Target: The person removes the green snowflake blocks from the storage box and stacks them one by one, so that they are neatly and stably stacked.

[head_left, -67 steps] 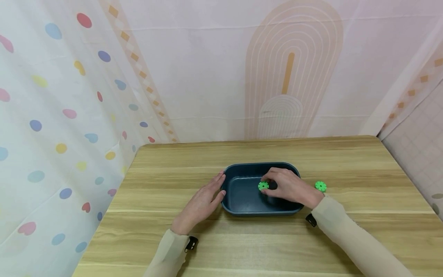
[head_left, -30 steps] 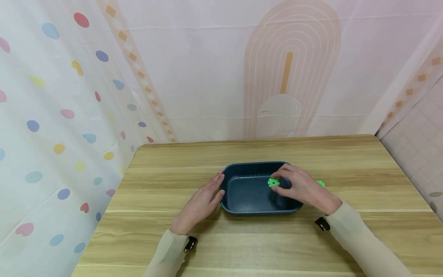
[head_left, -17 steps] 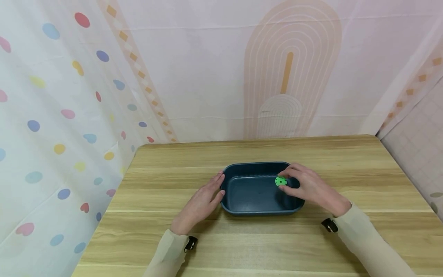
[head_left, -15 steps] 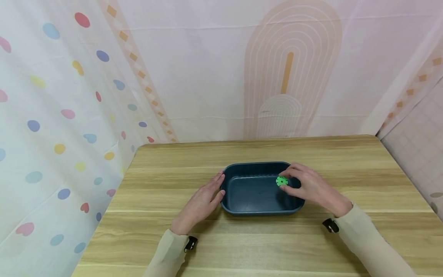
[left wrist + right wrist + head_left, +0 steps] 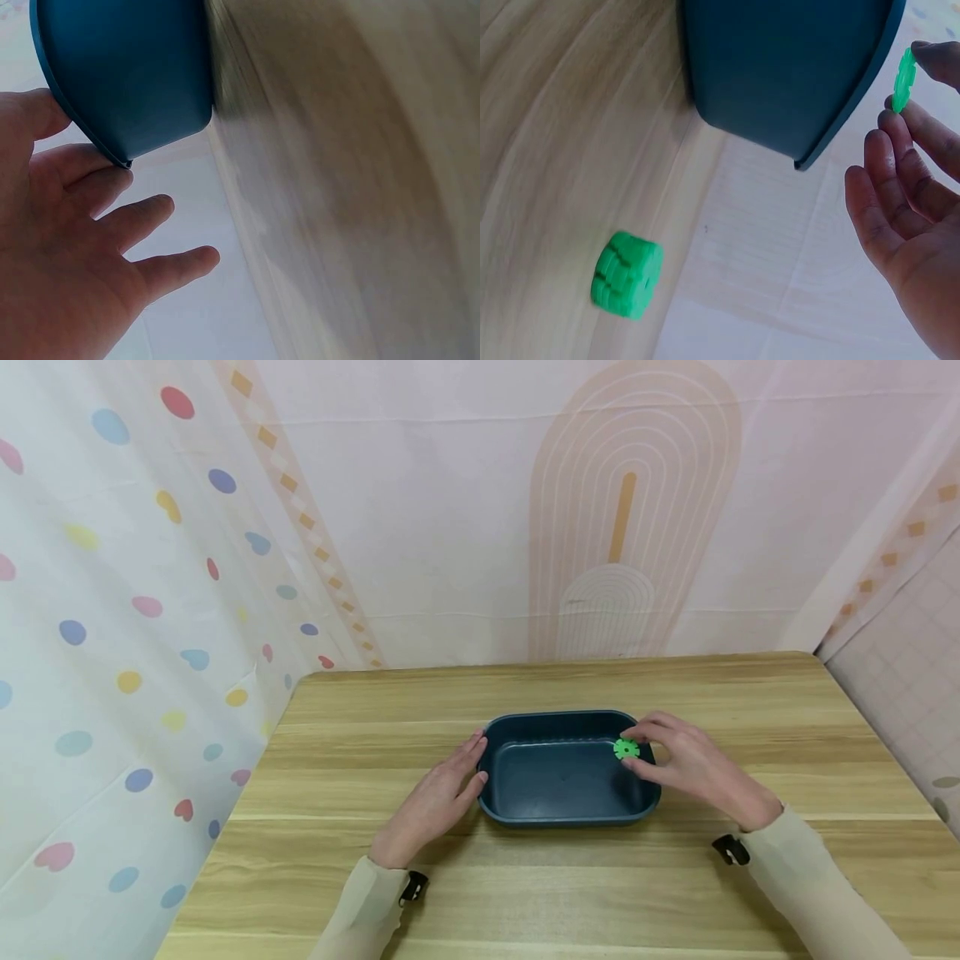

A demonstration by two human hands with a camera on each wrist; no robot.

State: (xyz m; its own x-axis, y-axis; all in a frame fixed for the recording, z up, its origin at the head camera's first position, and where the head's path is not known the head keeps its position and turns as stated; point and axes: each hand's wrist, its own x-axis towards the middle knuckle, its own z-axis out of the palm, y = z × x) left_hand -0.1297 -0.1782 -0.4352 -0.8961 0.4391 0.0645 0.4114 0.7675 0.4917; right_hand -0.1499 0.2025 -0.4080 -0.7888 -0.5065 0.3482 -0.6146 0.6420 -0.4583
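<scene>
My right hand pinches a thin green notched disc between thumb and fingertip, above the right end of a dark blue oblong plastic bin. In the right wrist view the pinched disc appears nearly edge-on, beyond the bin's rim, with the other fingers loosely bent. A short stack of similar green discs stands on the table beside the bin; in the head view my right hand hides it. At the bin's left end, my left hand touches the rim with its thumb and fingertips, its fingers extended and spread.
A wood-grain table bears the bin near its middle. Behind it hangs a pale curtain with an arch pattern, and a dotted curtain runs along the left. Black straps show at both wrists.
My right hand has carried the green disc rightward, from over the bin's middle to its right end. The green piece on the table is now hidden behind that hand. My left hand stays put.
</scene>
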